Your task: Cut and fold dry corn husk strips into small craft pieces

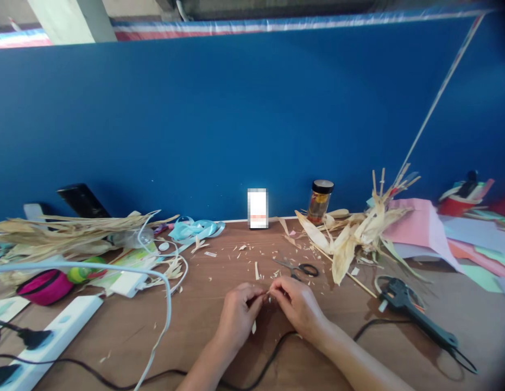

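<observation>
My left hand point(238, 315) and my right hand point(299, 304) meet low in the middle, over the brown table point(203, 326). Both are closed, thumbs and forefingers pinched together. Between the fingertips is a small pale piece of corn husk point(267, 294), mostly hidden by the fingers. Just beyond my right hand lie scissors point(303, 269) with dark handles. Husk scraps point(256, 270) are scattered around the hands. A bundle of dried corn husks point(352, 239) lies farther to the right.
On the right are a glue gun point(415, 312), pink paper point(419, 228) and a black-lidded jar point(320, 201). At left sit a power strip point(61, 331), a magenta pouch point(44, 286), more husks point(73, 231) and blue ribbon point(195, 229). A black cable point(272, 355) runs beneath my arms. A blue partition point(236, 108) stands behind.
</observation>
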Motion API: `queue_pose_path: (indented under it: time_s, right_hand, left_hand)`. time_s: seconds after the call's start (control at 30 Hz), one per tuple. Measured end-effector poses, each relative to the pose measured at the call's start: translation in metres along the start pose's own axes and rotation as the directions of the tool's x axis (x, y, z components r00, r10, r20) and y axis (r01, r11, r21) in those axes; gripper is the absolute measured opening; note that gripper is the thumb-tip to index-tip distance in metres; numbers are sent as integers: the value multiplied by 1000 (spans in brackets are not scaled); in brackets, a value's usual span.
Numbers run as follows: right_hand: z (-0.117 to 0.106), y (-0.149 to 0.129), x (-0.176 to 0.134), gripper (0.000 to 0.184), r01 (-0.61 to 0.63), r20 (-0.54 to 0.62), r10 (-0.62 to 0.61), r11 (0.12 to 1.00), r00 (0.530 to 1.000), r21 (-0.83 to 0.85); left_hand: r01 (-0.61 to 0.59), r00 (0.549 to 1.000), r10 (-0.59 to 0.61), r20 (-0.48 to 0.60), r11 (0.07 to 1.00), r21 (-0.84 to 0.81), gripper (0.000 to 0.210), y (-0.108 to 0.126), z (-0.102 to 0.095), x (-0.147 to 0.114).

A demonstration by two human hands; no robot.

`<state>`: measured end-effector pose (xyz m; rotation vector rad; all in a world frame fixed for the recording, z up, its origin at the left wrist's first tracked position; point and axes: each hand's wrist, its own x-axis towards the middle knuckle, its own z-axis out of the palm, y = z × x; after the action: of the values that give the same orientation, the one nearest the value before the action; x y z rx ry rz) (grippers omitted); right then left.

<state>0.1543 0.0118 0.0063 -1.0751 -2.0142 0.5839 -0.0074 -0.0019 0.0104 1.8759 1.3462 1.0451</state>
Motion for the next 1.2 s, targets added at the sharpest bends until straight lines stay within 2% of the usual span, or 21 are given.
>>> queue_pose_path:
  time_s: [0.13,0.3,0.47,0.57,0.63,0.73,0.8,0.97,1.2]
  right_hand:
    - [-1,0,0,13,12,-1,-12,1000,1000,2]
    - [1,0,-1,12,-35,20,34,999,999,23]
    - [3,-1,1,13,-144,41,138,967,990,210]
    - [4,-1,3,15,-256,103,234,885,967,390]
    - [5,0,3,17,-299,145,261,845,954,444]
    - [6,1,2,16,-291,179,236,860,955,420]
    - [7,0,1,16,-280,194,220,880,956,383]
    - [9,-1,0,19,-264,189,209,904,959,337]
    - [9,-3,1,22,-272,190,214,889,958,368]
  left_hand:
    - [4,1000,-4,-8,1000,3,18,1,1,0]
    - [47,999,-47,-3,999,19,16,0,5,-2]
    - [153,988,-149,39,975,-159,17,-5,9,-2]
    - [279,960,-269,77,893,-353,20,-7,10,0]
    - [349,931,-355,81,808,-474,21,-7,10,1]
    - [396,894,-439,89,683,-614,20,-5,8,3]
    - [393,885,-456,94,623,-676,20,-3,7,3]
    - [369,888,-450,93,578,-728,19,3,8,2]
    - [354,897,-427,114,540,-764,15,6,11,0]
